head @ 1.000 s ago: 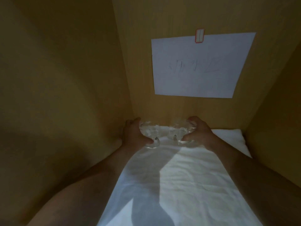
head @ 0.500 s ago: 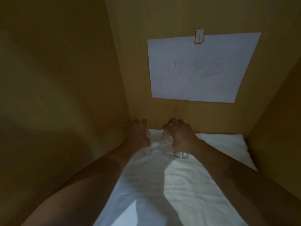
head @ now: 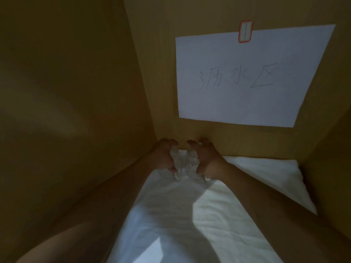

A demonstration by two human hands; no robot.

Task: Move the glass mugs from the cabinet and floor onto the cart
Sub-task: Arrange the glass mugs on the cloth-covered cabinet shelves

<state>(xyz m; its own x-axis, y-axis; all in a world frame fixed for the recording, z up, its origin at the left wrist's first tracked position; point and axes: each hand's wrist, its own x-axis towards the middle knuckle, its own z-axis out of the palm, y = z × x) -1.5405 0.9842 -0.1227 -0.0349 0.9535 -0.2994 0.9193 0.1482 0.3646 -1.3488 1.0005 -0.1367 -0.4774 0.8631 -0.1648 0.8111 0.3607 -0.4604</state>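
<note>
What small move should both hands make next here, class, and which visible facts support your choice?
Probably lift both mugs slightly and draw them back out. The left hand grips one glass mug, the right hand the other glass mug, side by side on the white cloth at the cabinet's back wall. The cart isn't in view.

Clear glossy glass mugs (head: pixel 182 164), wrinkled white cloth (head: pixel 209 215), matt wooden cabinet (head: pixel 76 92)

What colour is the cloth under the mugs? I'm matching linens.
White, in the head view: cloth.
</note>
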